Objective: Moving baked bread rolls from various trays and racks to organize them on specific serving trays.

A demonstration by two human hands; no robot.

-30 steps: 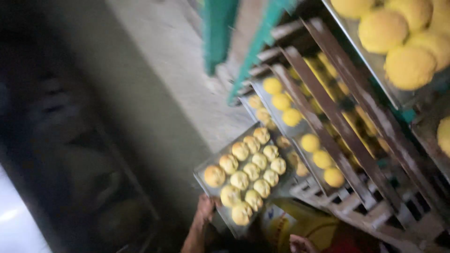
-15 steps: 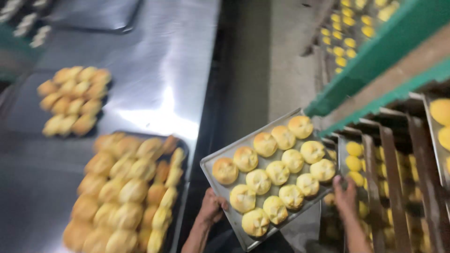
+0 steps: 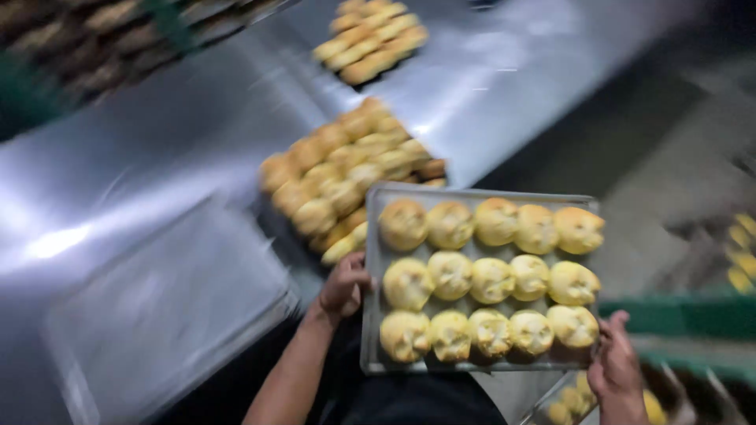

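Note:
I carry a metal baking tray (image 3: 372, 346) loaded with several pale yellow buns (image 3: 490, 279) in rows. My left hand (image 3: 345, 285) grips the tray's left edge, and my right hand (image 3: 614, 364) grips its right edge. The tray hangs level over the edge of a steel table (image 3: 157, 149), partly above a pile of golden buns (image 3: 346, 175).
A bare flat metal tray (image 3: 157, 307) lies on the table at the left. Another batch of browned buns (image 3: 372, 41) sits farther back. A green rack frame (image 3: 685, 315) with trays of yellow buns (image 3: 739, 252) stands at the right. The view is blurred.
The view has swung from the rack toward the steel table. The tray in both hands has turned and moved left, over the table's edge near the piled buns.

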